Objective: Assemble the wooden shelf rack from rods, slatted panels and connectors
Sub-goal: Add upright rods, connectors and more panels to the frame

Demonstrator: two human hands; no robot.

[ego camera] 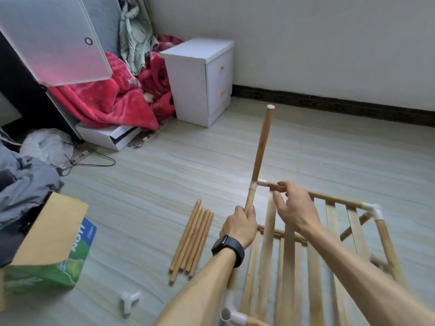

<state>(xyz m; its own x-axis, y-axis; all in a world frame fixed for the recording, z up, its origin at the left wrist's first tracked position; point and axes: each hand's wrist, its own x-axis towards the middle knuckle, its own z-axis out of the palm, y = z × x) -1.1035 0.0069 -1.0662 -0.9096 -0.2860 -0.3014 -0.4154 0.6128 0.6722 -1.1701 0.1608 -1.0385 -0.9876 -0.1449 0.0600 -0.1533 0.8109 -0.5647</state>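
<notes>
Wood rod stands up, a bit tilted, in the white connector at the corner of the slatted panel. My left hand grips the rod just under it. My right hand pinches the panel's rail beside the connector. I think the rod is light and stiff, so holding near the joint should stop wobbles.

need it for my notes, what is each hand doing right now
Left hand: grips the upright rod below the white connector.
Right hand: fingers pinch the panel rail beside that connector.
</notes>
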